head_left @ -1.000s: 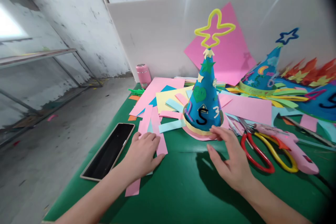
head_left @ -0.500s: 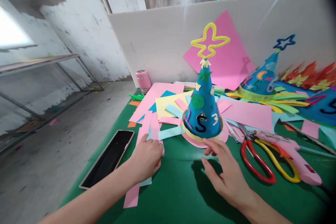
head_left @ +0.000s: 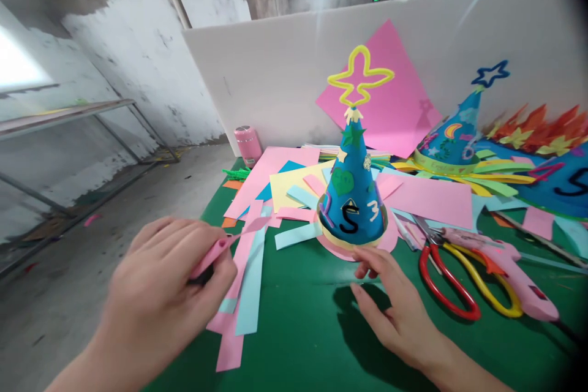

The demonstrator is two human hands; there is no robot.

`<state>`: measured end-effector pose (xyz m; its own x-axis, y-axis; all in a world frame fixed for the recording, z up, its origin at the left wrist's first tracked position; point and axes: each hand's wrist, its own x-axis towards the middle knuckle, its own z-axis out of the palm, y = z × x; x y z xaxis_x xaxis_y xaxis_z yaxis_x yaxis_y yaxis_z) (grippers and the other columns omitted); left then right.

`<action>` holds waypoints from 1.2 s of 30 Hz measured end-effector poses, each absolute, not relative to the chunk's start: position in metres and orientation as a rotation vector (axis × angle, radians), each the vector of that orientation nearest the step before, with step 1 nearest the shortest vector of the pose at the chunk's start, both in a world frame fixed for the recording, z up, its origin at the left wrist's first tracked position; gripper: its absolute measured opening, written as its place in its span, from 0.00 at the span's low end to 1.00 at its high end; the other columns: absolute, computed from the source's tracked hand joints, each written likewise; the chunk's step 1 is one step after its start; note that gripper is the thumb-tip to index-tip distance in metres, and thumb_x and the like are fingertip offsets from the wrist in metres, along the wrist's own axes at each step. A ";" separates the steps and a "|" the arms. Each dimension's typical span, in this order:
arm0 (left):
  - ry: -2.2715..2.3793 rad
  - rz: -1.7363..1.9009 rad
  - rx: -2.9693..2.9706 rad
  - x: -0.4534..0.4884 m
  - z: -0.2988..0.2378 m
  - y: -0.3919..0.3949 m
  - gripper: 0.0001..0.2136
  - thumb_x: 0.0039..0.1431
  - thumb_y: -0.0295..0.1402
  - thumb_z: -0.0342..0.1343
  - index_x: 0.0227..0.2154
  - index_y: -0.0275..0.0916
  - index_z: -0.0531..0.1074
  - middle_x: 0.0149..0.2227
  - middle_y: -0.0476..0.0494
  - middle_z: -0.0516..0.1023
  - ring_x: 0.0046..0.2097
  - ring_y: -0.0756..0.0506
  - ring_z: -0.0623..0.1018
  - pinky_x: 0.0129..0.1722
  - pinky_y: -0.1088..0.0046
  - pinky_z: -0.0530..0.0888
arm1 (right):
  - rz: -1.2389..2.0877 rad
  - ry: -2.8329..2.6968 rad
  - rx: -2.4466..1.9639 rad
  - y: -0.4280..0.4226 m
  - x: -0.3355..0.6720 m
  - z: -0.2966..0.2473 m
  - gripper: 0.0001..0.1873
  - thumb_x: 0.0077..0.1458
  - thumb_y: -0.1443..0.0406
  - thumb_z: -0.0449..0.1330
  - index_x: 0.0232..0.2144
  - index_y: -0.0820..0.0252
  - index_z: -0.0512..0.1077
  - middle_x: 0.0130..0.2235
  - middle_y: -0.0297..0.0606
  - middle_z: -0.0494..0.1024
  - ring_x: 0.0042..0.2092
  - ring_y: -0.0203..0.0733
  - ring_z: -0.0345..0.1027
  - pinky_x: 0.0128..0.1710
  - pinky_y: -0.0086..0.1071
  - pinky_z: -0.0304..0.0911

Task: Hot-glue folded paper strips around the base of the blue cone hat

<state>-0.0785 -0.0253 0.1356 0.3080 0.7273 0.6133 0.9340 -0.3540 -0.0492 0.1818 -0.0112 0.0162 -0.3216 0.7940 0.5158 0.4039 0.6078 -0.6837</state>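
My left hand (head_left: 168, 285) is raised over the table's left side, fingers closed on a pink paper strip (head_left: 249, 228) that points right. More pink and light blue paper strips (head_left: 250, 294) lie beside it. My right hand (head_left: 397, 312) has its fingers apart and holds nothing. Its fingertips are at the front brim of a blue cone party hat (head_left: 351, 196); whether they touch it I cannot tell. The hat bears a black S, a white 3, a green heart and stars, with a yellow pipe-cleaner shape on top and paper strips around its pink brim.
Right of my right hand lie red-and-yellow-handled scissors (head_left: 450, 282) and a pink glue gun (head_left: 514, 275). Two other decorated hats, one with a blue star (head_left: 490, 75), stand at the right. A pink bottle (head_left: 248, 146) is at the back left, before a white partition (head_left: 271, 73).
My left hand has lifted off the strips and moved left, toward me, with a pink strip in it. It now covers the phone. My right hand has hardly moved.
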 end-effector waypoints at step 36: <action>-1.040 -1.281 -2.838 0.002 0.038 0.001 0.15 0.54 0.24 0.47 0.44 0.40 0.67 0.45 0.39 0.74 0.49 0.42 0.71 0.48 0.60 0.63 | 1.920 -1.062 -1.012 0.012 0.167 0.015 0.15 0.47 0.57 0.59 0.20 0.63 0.65 0.17 0.24 0.54 0.19 0.26 0.43 0.19 0.25 0.39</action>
